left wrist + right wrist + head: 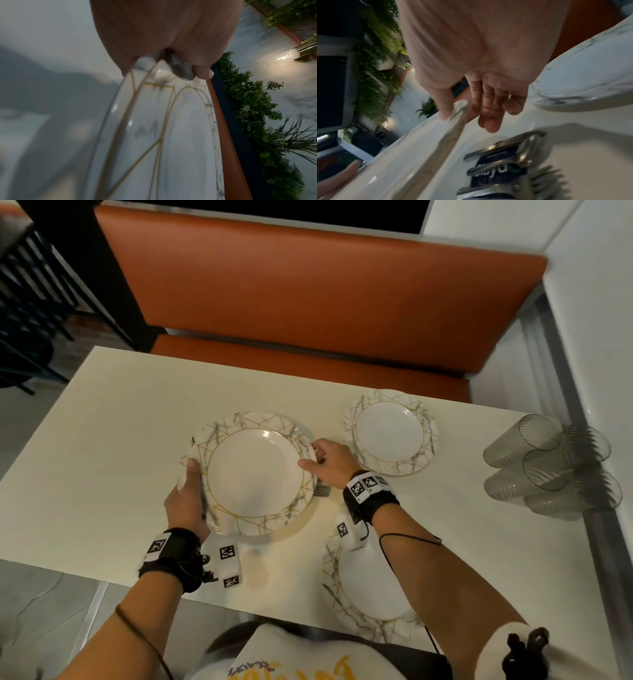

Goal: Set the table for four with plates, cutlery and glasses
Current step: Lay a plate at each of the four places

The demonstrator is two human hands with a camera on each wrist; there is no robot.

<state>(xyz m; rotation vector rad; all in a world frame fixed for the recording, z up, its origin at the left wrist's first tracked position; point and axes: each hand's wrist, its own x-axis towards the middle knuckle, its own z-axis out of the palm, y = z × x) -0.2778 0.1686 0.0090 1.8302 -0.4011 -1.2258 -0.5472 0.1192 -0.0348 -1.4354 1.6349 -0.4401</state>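
Observation:
A large white plate (pixel 253 470) with grey marbling and gold lines is held between both hands just over the white table (pixel 120 412). My left hand (pixel 186 494) grips its left rim; in the left wrist view the thumb (pixel 204 73) presses a grey metal piece (pixel 180 69) against the plate (pixel 171 135). My right hand (pixel 329 463) pinches the right rim, thumb (pixel 445 108) on top of the plate (pixel 402 155), fingers (pixel 489 115) below. A bundle of cutlery (pixel 505 155) with a blue label lies under that edge; fork tines (pixel 322 492) peek out.
A matching plate (pixel 390 433) sits at the back right. Another plate (pixel 370 587) lies at the near edge under my right forearm. Several clear glasses (pixel 548 467) lie piled on their sides at the right edge. An orange bench (pixel 308 302) runs behind the table.

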